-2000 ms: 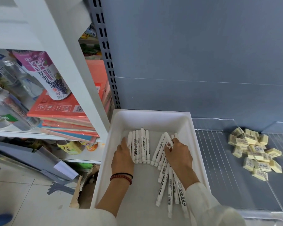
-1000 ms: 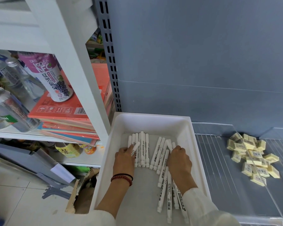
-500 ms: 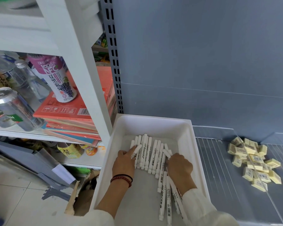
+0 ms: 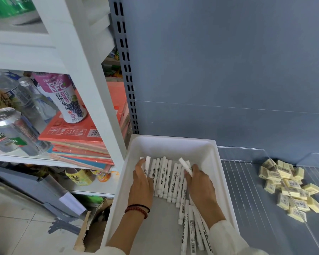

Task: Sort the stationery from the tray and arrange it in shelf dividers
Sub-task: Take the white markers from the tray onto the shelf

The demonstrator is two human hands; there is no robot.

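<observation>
A white plastic tray (image 4: 173, 142) stands on the grey shelf and holds several white marker pens (image 4: 168, 179) lying side by side. My left hand (image 4: 142, 183) presses flat against the left side of the row, fingers straight. My right hand (image 4: 199, 181) sits on the right side of the row and holds one raised pen (image 4: 185, 164) between thumb and fingers. More pens (image 4: 190, 229) lie loose near the tray's front, partly under my right sleeve. A pile of pale yellow erasers (image 4: 289, 186) lies on the shelf at the right, among clear dividers (image 4: 284, 183).
To the left, a white rack (image 4: 92, 89) carries drink cans, bottles and a stack of orange books (image 4: 81, 140). The grey back panel (image 4: 228, 70) rises behind the tray. A ribbed shelf section (image 4: 243, 190) lies between tray and erasers. A torn cardboard box (image 4: 92, 227) sits on the floor.
Both hands have pushed the two groups of pens together into one row in the tray's middle. My right hand has lifted one pen's end above the row.
</observation>
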